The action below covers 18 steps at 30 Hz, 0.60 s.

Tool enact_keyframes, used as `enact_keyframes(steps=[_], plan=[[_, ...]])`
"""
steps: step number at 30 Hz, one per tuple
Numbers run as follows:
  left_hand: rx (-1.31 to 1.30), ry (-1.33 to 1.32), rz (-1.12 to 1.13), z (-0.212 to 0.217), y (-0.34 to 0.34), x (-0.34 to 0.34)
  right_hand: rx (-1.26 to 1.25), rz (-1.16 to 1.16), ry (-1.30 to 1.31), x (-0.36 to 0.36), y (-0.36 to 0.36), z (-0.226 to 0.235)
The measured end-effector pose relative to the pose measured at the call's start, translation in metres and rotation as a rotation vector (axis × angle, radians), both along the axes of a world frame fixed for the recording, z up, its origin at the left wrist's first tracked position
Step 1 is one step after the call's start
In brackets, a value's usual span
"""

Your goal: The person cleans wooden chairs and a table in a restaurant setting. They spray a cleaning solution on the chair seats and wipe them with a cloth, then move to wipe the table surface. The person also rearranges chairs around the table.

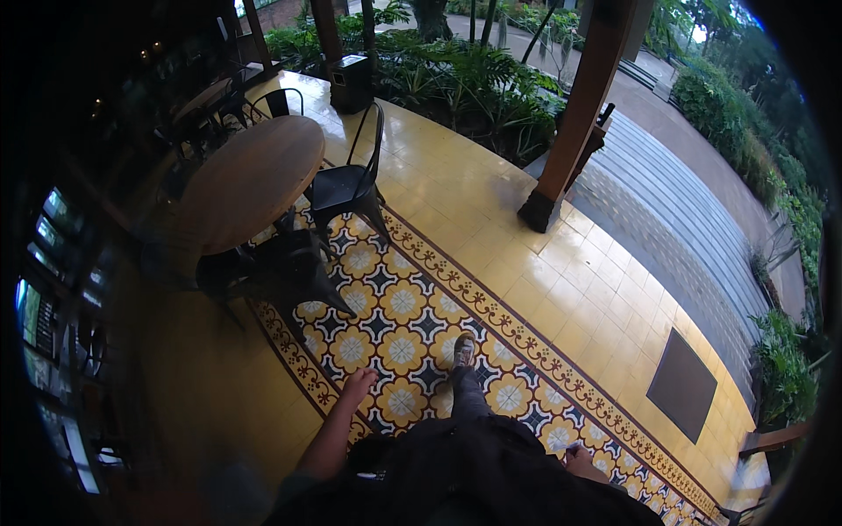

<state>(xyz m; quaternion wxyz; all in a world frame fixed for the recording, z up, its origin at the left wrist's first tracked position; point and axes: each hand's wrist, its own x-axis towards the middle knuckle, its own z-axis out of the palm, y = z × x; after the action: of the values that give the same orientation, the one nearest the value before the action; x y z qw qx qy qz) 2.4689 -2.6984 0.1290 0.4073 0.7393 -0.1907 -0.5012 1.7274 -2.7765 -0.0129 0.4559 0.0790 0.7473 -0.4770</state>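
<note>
My left hand (360, 384) hangs in front of my body over the patterned tile floor (403, 300), its fingers curled into a loose fist with nothing visible in them. At my other side, my right hand (580, 459) is low beside my dark clothing, its fingers curled. A small dark patch shows at those fingers, too small to make out. Neither hand touches any furniture. One shoe (464, 349) is out ahead on the flowered tiles, below a grey trouser leg (470, 394).
Ahead to the left stand a round wooden table (254, 180) and black metal chairs (346, 186). A wooden post (579, 114) rises at the floor's edge, near a black bin (351, 83). Grey steps (667, 193) and a dark mat (682, 386) lie to the right, plants (474, 96) beyond.
</note>
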Motion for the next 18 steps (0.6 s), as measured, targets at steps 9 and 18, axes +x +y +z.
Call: enact_keyframes(steps=[9, 18], plan=[[0.515, 0.186, 0.203, -0.056, -0.127, 0.083, -0.231, 0.306, -0.328, 0.330, -0.497, 0.084], [0.410, 0.386, 0.280, -0.091, -0.345, 0.183, -0.394, 0.720, -0.330, 0.622, -0.867, 0.150]])
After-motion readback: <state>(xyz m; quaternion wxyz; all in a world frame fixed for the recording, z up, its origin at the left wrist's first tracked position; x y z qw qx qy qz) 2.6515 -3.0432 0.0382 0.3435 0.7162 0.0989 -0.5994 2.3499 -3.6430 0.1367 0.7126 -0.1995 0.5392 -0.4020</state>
